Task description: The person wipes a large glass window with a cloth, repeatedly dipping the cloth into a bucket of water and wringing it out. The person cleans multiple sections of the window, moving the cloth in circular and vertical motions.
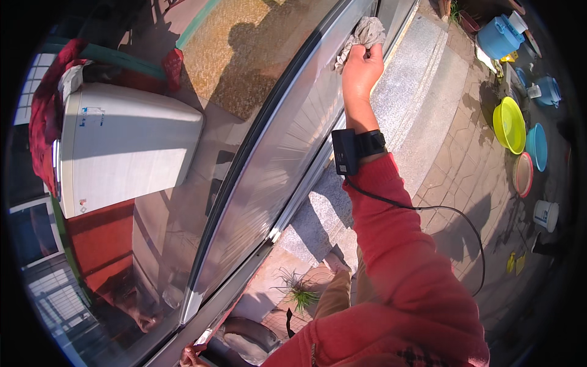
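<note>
My right hand (363, 69) is shut on a crumpled grey wad (368, 31), either cloth or paper. It presses the wad against the upper part of a glass window pane (293, 137) set in a metal frame. A black device on a strap (346, 151) sits on that wrist, and its cable loops away to the right. At the bottom edge, my left hand (192, 356) has its fingers curled on the lower part of the window frame (215, 305); the rest of it is cut off. Reflections and shadows cross the glass.
Behind the glass stands a white appliance (133, 137) with red cloth (43, 124) on it. A speckled stone ledge (412, 78) runs beside the pane. Blue buckets (497, 39), a yellow basin (509, 126), a blue basin (537, 147) and a potted plant (300, 293) stand outside.
</note>
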### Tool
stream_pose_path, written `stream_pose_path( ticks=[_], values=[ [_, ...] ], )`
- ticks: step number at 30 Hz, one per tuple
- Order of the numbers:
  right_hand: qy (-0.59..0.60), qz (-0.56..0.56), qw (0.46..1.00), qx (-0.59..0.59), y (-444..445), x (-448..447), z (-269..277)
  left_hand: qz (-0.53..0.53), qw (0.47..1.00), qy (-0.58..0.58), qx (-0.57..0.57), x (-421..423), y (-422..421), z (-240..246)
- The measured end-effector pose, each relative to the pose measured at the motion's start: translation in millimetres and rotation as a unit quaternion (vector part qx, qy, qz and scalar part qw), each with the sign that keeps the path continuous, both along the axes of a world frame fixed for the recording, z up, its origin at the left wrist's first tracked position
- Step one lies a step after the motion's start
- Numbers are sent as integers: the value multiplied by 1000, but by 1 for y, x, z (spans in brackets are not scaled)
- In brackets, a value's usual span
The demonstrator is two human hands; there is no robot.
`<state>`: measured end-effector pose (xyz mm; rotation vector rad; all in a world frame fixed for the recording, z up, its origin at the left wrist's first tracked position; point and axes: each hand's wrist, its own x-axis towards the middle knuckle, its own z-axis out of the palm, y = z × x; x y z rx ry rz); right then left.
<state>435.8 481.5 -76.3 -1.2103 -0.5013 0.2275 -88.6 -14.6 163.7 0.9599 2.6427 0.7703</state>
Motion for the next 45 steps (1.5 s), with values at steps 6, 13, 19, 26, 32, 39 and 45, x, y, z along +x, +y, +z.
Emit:
stream_pose_path(
  ticks=[6,13,19,26,32,39,45],
  values=[
    [114,41,969,-215,-12,0,-72,8,1000,9,-20,13,11,2],
    [186,206,958,78,-74,-58,50,9,999,13,-33,25,21,0],
    [112,181,976,-48,-92,-67,64,7,999,13,-34,35,27,2],
    [-44,37,994,-90,7,34,42,12,999,11,-34,40,26,2],
    [-63,30,993,-90,26,59,34,15,999,8,-38,46,27,1],
    [-27,37,992,-114,31,59,-59,17,998,15,-53,60,36,-2],
    [-17,92,886,-454,9,43,-223,26,998,24,-59,72,47,-7]
  ],
)
